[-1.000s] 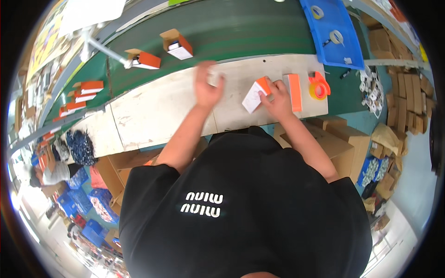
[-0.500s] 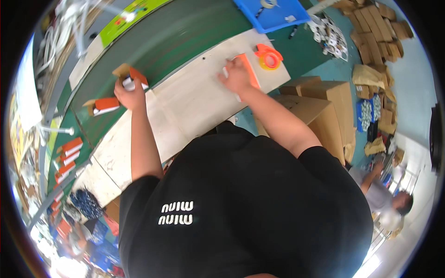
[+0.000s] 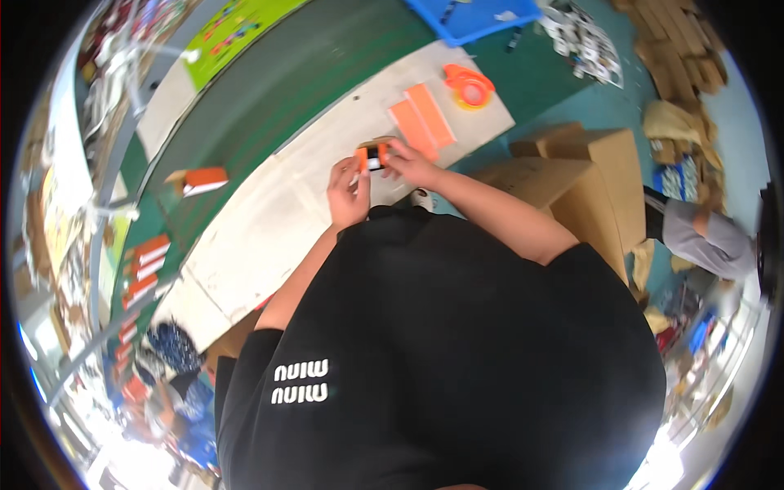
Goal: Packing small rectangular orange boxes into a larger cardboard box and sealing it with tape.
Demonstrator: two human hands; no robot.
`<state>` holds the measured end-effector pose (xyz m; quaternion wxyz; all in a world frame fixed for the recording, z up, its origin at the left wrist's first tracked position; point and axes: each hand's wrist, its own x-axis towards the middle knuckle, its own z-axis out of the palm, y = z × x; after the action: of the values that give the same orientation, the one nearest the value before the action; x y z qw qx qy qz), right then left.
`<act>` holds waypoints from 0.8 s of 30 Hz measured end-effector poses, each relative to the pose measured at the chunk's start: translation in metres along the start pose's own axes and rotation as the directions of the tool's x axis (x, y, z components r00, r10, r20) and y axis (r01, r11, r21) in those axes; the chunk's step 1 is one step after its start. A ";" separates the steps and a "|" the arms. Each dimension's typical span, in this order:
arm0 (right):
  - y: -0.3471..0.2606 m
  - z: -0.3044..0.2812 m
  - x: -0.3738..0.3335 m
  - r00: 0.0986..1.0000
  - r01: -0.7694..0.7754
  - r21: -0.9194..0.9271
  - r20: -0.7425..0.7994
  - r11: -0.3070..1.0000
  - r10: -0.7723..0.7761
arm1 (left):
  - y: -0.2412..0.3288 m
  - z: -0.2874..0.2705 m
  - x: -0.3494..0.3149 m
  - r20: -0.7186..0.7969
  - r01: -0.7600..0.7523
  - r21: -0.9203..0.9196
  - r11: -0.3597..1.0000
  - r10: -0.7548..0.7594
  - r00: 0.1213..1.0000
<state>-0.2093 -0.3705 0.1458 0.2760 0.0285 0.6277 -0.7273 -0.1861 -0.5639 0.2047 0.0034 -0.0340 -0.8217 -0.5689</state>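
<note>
In front of my chest, a small orange and white carton [image 3: 373, 157] is held between my two hands. One end of it gapes, with dark and white showing inside. My left hand [image 3: 349, 194] has its fingers closed on the carton's left side. On the opposite side, the fingers of my right hand [image 3: 411, 162] grip it near the brown flap. Just beyond my right hand, flat orange pieces [image 3: 429, 116] lie on the pale worktop [image 3: 278, 208]. An orange tape dispenser [image 3: 469, 86] rests beside them.
Another orange carton [image 3: 206, 181] lies on the green belt [image 3: 269, 90], with several more [image 3: 147, 260] farther left. A blue tray [image 3: 478, 20] stands at the back. Large cardboard boxes [image 3: 600, 175] are close by my right arm. Another person [image 3: 709, 237] is at the far right.
Both hands have come together. My left hand has brought a carton from the belt over the worktop; my right hand has left the flat orange pieces and joined it on the carton.
</note>
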 end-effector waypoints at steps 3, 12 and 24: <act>-0.005 0.009 -0.002 0.998 0.043 0.007 0.044 0.999 -0.043 | -0.026 -0.008 -0.006 -0.061 -0.007 0.034 0.999 0.009 0.998; -0.032 0.047 0.012 0.831 0.495 -0.615 0.127 0.614 -0.542 | -0.035 -0.051 0.006 0.091 -0.120 0.247 0.962 0.100 0.991; -0.039 0.036 0.000 0.779 0.541 -0.826 0.421 0.159 -0.464 | -0.025 -0.065 0.005 0.303 -0.336 0.392 0.856 0.225 0.926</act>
<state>-0.2152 -0.4012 0.1887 0.0072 -0.3648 0.8831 -0.2951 -0.1949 -0.6329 0.2043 -0.0077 -0.2231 -0.9080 -0.3546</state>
